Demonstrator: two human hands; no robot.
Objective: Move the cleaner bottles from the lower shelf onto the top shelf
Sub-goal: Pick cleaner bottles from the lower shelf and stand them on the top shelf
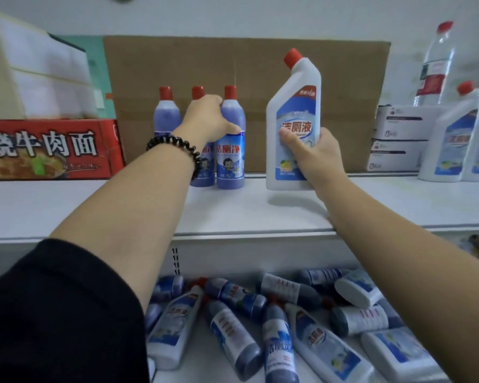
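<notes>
Cleaner bottles (pixel 324 344) mostly lie in a loose heap on the lower shelf (pixel 202 375), below and in front of the brown cardboard box (pixel 246 73) that stands at the back of the top shelf (pixel 94 205). Round blue ones and flat white ones are mixed there, on their sides and overlapping.

Left of the cardboard box sits a red noodle carton (pixel 47 149) with pale boxes (pixel 39 78) stacked on it. In front of the box's left half, three blue bottles (pixel 166 114) stand upright in a tight row. The left hand (pixel 208 118), with a black coil band (pixel 174 146) on its wrist, has its fingers curled round the shoulder of the right-most blue bottle (pixel 231 161), which rests on the shelf.

In front of the box's right half, the right hand (pixel 313 153) grips a white angled-neck bottle (pixel 293 106) by its lower body, thumb across the label. The bottle tilts slightly and its base seems just clear of the shelf, with a shadow beneath. Right of the box are small white cartons (pixel 398 134), two more white bottles (pixel 451 139) standing upright, and a clear water bottle (pixel 437 64) behind them.

By my reading the work is in its early part. Five bottles stand up top and a sixth is about to land, while many more wait below.

The top shelf is a smooth white board with a pale metal front lip. A plain white wall rises behind the cardboard box.
</notes>
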